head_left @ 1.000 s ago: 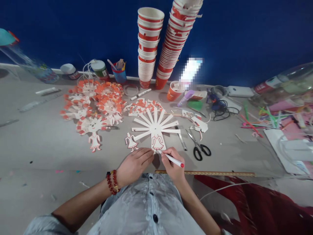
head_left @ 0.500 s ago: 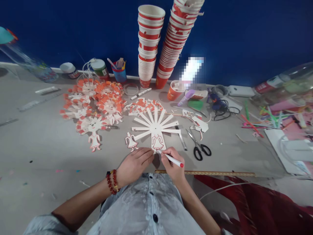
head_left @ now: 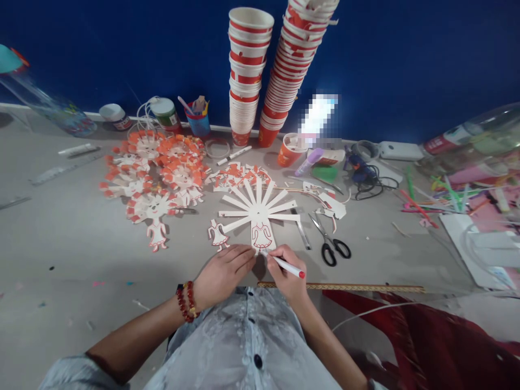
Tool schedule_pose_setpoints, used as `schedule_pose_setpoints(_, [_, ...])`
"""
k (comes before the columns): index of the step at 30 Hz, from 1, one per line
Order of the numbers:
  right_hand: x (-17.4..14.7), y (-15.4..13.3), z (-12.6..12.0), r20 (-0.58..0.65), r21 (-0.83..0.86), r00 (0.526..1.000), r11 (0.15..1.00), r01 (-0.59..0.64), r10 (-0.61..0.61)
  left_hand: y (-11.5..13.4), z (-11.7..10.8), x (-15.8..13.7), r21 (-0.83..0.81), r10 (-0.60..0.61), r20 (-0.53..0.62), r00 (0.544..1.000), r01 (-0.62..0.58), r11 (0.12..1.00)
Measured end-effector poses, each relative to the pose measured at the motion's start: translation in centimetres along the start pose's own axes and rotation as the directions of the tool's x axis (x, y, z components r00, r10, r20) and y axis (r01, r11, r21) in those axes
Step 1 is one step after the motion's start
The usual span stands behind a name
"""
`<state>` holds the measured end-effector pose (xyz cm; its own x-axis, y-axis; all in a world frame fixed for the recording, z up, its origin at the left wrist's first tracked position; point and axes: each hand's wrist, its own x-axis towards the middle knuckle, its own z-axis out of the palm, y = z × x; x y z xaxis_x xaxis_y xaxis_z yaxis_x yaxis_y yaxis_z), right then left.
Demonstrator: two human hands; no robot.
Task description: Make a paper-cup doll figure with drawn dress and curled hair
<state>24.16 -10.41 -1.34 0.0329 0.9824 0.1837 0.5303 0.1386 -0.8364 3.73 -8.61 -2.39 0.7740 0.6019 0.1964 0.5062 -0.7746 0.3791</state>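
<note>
Pen held to paper cut-out nr desk's front edge

White pen w/ red end is gripped btwn thumb & fingers of R hand; its tip is set nr hem of red dress outline, which is drawn on cut-out's panel. L hand is laid flat, fingers extended side by side, fingertips at panel's lower L corner. Beaded bracelets are worn on L wrist.

Cut-out is placed nr middle of desk's front edge, its strips fanned out twd back edge. Small dress-shaped cut-out is laid just L of it, nr L hand. Black-handled scissors are laid to R, blades pointed twd back edge. Orange/white paper figures are heaped twd back L corner; orange/white scraps are piled behind the strips. Two paper-cup stacks are stood along back edge. Brown patterned strip is seen along front edge, R part.
</note>
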Motion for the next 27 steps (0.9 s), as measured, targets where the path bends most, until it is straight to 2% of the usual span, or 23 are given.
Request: schedule_pose_setpoints(27, [-0.15,0.14,0.06,0.041,-0.003,0.999,1.0,0.03,-0.03,0.04,0.06,-0.03,0.007,-0.001,-0.01,1.0,0.001,1.0])
